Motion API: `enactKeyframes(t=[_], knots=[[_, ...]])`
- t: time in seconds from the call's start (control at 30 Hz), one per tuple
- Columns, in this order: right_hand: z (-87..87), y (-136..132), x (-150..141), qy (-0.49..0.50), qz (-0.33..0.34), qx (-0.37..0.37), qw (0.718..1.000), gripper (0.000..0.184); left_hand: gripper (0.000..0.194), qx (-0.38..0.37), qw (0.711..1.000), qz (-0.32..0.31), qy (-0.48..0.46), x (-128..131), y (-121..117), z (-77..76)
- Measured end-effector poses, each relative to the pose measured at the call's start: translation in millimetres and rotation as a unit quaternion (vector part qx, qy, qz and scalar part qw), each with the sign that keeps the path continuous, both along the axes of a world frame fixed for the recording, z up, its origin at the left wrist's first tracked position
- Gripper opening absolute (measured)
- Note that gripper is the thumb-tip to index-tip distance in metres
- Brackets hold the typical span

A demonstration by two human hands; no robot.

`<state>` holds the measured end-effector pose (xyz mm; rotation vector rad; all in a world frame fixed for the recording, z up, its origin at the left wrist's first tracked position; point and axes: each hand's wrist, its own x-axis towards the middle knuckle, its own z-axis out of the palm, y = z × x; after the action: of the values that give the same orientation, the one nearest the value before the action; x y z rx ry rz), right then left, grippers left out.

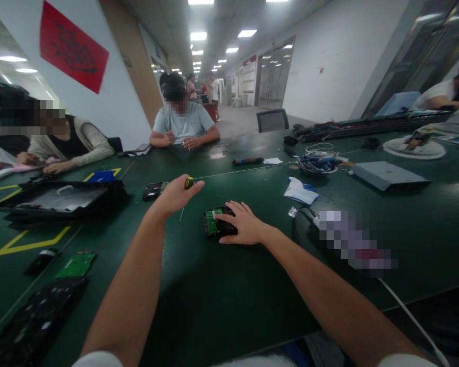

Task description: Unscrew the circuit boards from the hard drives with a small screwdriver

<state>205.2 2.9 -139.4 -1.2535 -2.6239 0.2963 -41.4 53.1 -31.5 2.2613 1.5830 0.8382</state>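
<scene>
My left hand (179,196) is closed around a screwdriver (189,182) with a yellow and black handle. Its thin shaft points down toward the table, left of a hard drive (211,223) with a green circuit board. Over the right part of that drive lies my right hand (243,224), its fingers across the top and far side and the thumb by the near edge. The drive lies flat, partly hidden by the hand. The screwdriver tip is apart from it. Just beyond my left wrist sits another drive-like part (153,191).
At left are a black tray (61,199), a green circuit board (76,264) and dark parts (38,318). At right lie a white and blue glove (300,191), a bundle of wires (319,162), a grey metal box (390,176) and a cable (409,318). People sit across the table.
</scene>
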Motion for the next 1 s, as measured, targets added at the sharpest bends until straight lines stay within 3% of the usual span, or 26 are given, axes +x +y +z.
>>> enactKeyframes(t=[0.13,0.3,0.5,0.73,1.0], knots=[[1.8,0.1,-0.3,-0.004,-0.003,0.024,1.0,0.074,0.042,0.029,0.998,-0.021,-0.06,9.4,-6.6,2.1],[2.2,1.4,-1.3,-0.003,-0.003,0.03,1.0,0.07,0.038,-0.004,0.988,-0.056,-0.143,16.6,-3.7,-9.5],[-1.9,1.9,0.0,0.002,-0.001,0.039,0.999,0.069,0.032,-0.018,0.974,-0.047,-0.222,23.7,1.2,-22.6],[-4.3,2.1,1.2,-0.003,0.004,0.046,0.999,0.069,0.028,-0.008,0.97,-0.03,-0.241,30.4,6.3,-35.0],[-6.6,3.3,1.8,0.001,0.009,0.048,0.999,0.07,0.029,-0.018,0.967,-0.023,-0.254,26.8,8.0,-36.4]])
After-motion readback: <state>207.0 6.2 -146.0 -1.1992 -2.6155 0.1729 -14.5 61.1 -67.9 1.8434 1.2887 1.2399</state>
